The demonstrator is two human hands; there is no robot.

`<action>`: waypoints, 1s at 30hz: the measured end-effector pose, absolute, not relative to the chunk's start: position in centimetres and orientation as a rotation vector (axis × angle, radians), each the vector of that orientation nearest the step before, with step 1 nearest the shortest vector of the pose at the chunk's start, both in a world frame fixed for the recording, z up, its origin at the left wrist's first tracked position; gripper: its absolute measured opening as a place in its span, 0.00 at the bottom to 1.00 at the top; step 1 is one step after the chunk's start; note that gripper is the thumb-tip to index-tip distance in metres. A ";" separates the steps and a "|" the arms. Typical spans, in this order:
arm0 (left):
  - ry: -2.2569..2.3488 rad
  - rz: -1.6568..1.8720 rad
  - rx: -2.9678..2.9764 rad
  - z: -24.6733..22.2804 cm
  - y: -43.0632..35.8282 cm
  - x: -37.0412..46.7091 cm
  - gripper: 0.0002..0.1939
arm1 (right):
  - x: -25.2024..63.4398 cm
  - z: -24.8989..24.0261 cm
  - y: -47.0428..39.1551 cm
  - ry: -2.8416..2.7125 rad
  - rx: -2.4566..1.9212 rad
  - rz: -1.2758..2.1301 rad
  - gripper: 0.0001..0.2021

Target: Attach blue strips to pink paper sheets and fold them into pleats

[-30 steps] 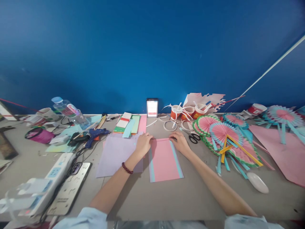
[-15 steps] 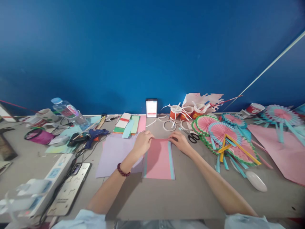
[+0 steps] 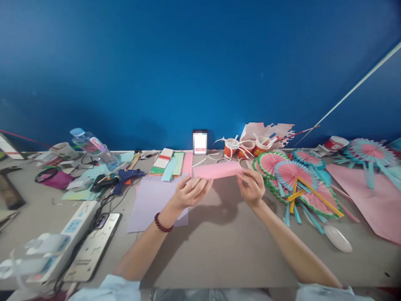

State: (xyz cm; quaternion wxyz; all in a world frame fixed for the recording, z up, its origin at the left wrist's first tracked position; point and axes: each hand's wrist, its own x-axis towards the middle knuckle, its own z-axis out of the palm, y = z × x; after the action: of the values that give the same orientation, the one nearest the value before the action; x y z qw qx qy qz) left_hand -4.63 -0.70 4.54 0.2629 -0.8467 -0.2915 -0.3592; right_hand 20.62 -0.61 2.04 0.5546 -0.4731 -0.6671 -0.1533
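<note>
A sheet of pink paper (image 3: pixel 219 169) is held up off the table between my two hands, tipped so that it looks like a narrow band. My left hand (image 3: pixel 192 192) pinches its left end, fingers curled. At the right end, my right hand (image 3: pixel 251 186) grips the paper between thumb and fingers. The teal stripes along the sheet's sides do not show at this angle. Below my left hand lies a lilac sheet (image 3: pixel 147 207) flat on the table. Shadows of both hands fall on the grey tabletop (image 3: pixel 225 251).
Paper fans (image 3: pixel 296 175) and a white computer mouse (image 3: pixel 337 238) lie at right. Red cups (image 3: pixel 261 146) and a phone (image 3: pixel 200 142) stand along the wall. Leftward are a blue glue gun (image 3: pixel 127 177), a power strip (image 3: pixel 78 225), another phone (image 3: pixel 94 246) and a tilted bottle (image 3: pixel 95 147).
Both hands have lifted the pink sheet from the table and tilted it. Its striped face is now out of sight. My right hand has moved slightly to the right.
</note>
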 end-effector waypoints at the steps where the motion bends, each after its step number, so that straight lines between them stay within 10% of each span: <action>1: -0.778 -0.957 -2.323 4.1 -0.5 -4.7 0.17 | 20.8 1.6 -0.5 -1.593 -1.123 -0.366 0.06; 14: -1.066 -0.289 -2.812 0.7 1.3 -2.4 0.12 | 21.1 -0.8 1.3 -2.260 -1.149 -0.035 0.11; 30: -1.409 -0.563 -3.120 1.6 1.8 -3.1 0.12 | 21.8 -0.5 1.8 -2.091 -1.345 0.610 0.07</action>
State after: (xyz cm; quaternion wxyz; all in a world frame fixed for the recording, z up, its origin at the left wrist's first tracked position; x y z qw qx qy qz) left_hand -3.13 1.80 1.61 -0.1634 -0.8872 -0.4007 -0.1602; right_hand 21.78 1.77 -0.51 0.2868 -0.5033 -0.7826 0.2282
